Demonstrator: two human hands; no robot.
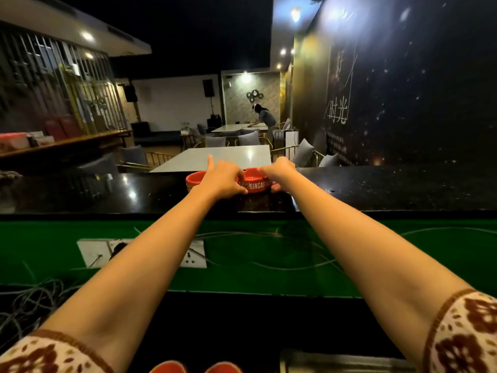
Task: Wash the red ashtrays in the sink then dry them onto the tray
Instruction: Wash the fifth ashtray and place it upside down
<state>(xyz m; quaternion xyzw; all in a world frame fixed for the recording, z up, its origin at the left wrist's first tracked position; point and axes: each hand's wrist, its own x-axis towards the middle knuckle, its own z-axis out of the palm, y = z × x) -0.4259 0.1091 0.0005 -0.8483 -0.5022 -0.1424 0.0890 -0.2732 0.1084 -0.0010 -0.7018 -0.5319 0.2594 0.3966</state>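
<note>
Two red ashtrays stand side by side on the black bar counter (376, 187). My left hand (223, 179) grips the left ashtray (195, 179), thumb on its near side and index finger pointing up. My right hand (279, 170) holds the right ashtray (255, 181), which has white lettering on its side, with fingers curled over the far rim and thumb below. Both arms stretch forward over the counter. At the bottom edge, parts of other red ashtrays (169, 367) show. No sink or tray is clearly visible.
Below the counter runs a green panel (403, 254) with a white socket strip (94, 253) and loose cables (27, 300). Behind the counter stand white tables (215, 157) and grey chairs. A person leans over a far table (265, 117).
</note>
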